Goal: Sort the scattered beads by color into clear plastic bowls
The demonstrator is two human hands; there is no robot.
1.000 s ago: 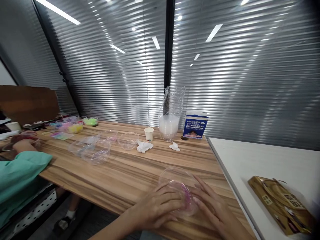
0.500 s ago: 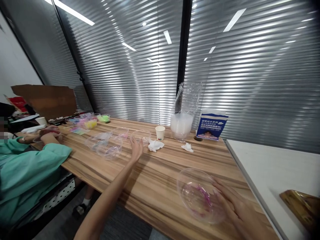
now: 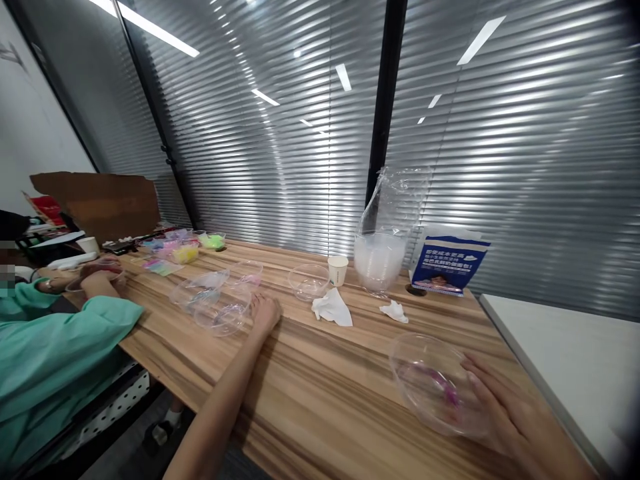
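On the right, my right hand grips the rim of a clear plastic bowl streaked with purple inside. This bowl is tilted over the wooden table. My left hand is low at the table with its fingers curled, close against the right rim of a front clear bowl. What is under those fingers is hidden. Just behind stands a clear bowl with a pink tinge, and left of it another clear bowl holds something pale. A separate clear bowl stands right of my left hand.
A paper cup, crumpled tissues, a bagged stack of white bowls and a blue printed bag stand along the back. Leftward, a person in a green sleeve works near colourful tubs and a cardboard box.
My left hand has left the separate clear bowl, moving left and down, and its fingers have curled. The view has shifted slightly. My right hand still holds the purple-streaked bowl.
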